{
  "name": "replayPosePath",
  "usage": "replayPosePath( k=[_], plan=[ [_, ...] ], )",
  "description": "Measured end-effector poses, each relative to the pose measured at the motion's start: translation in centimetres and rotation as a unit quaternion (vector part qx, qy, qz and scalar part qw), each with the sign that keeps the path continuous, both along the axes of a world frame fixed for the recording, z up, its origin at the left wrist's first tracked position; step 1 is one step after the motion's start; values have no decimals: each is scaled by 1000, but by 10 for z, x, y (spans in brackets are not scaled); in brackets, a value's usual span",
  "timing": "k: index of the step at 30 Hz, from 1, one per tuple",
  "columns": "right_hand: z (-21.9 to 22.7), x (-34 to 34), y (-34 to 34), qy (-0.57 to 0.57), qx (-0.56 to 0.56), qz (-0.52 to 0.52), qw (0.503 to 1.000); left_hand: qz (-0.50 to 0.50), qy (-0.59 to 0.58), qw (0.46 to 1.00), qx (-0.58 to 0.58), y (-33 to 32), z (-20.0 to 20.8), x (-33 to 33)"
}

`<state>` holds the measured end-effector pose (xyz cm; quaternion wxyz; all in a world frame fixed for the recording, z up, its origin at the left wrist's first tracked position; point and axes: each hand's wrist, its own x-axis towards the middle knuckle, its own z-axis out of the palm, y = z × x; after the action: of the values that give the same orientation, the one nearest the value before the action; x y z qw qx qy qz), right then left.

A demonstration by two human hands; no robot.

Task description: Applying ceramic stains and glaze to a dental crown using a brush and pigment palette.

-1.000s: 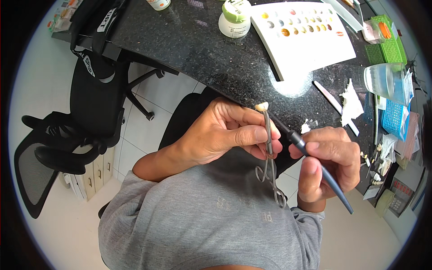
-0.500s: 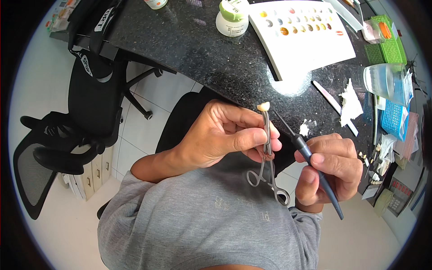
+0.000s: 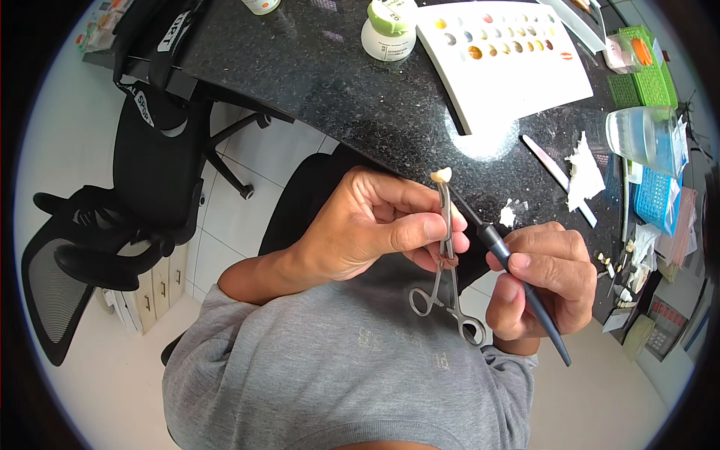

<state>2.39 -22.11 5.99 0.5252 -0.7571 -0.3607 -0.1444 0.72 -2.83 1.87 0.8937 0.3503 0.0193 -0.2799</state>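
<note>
A small tooth-shaped piece (image 3: 441, 175) is sitting at the tips of a metal clamp (image 3: 448, 225), probably to keep its surface untouched. The left hand (image 3: 371, 225) is pinching the clamp's shank between thumb and fingers, seemingly for steadiness. The right hand (image 3: 551, 274) is gripping a slim brush-like tool (image 3: 537, 304) pen-fashion, likely for fine control, its tip pointing beside the piece. Beyond, a white palette (image 3: 517, 94) is lying on the table (image 3: 330, 90), presumably for easy reach.
</note>
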Motion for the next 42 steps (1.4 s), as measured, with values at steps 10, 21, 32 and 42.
replayPosePath(
  k=[10, 21, 32, 42],
  plan=[
    [1, 1, 0, -3, -19, -2, 1000, -2, -1, 1000, 3, 1, -1, 0],
    [0, 1, 1, -2, -11, -5, 1000, -7, -4, 1000, -17, 2, -2, -1],
    [1, -2, 1, 10, -22, -28, 999, -24, 17, 998, -52, 3, -3, -1],
    [2, -3, 1, 18, -26, -19, 999, -20, 20, 998, -60, 4, -4, -2]
  ],
)
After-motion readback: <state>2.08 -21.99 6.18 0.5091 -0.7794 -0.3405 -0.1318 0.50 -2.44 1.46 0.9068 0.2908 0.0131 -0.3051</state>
